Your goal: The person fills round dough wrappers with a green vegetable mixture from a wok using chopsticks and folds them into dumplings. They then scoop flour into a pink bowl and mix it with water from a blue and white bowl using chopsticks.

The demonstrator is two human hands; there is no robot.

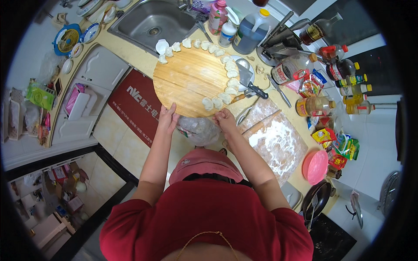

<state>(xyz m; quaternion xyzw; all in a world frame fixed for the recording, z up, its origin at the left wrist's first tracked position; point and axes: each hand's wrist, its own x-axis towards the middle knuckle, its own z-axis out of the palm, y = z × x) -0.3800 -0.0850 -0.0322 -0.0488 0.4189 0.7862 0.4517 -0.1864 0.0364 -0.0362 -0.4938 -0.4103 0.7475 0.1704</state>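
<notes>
Both hands hold a round wooden tray (192, 78) by its near edge. My left hand (168, 118) grips the near left rim, thumb on top. My right hand (225, 120) pinches the near right rim. Several pale dumplings (231, 73) stand in a curved row along the far and right rim, with a few more at the near right (212, 103). The left part and middle of the tray show bare wood with traces of flour. A small white dish or spoon (162, 46) shows at the far left rim. Under the tray's near edge is a clear plastic bag (199, 130).
A steel sink (153, 23) lies beyond the tray. A cleaver (258, 90) and a knife (280, 91) rest on the counter at right. Nearer are a floured board (277, 143), a thin rolling pin (262, 122), a pink bowl (315, 167) and a frying pan (316, 199). Bottles line the wall.
</notes>
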